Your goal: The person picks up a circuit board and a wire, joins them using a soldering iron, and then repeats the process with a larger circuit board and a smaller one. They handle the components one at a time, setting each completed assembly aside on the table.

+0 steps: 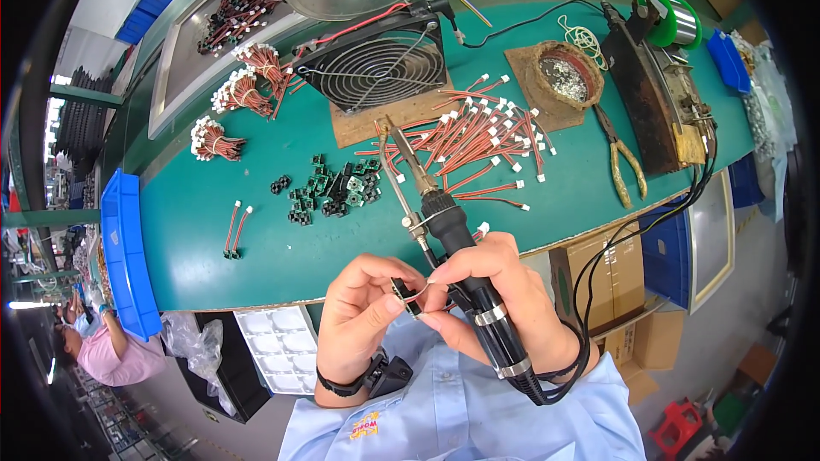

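Observation:
My left hand pinches a small black circuit board part between thumb and fingers, just beyond my chest. My right hand is closed around a black soldering iron with a metal solder feed tube beside its barrel; the tip points away from me over the table. The thumb and finger of that hand also hold a thin red and black wire against the board. A white connector shows just past the right fingers. Where wire and board meet is partly hidden by fingertips.
On the green table lie several small boards, loose wires with white connectors and two finished-looking leads. A fan, solder pot, pliers, solder spool and blue bin stand around. Black cables trail rightward.

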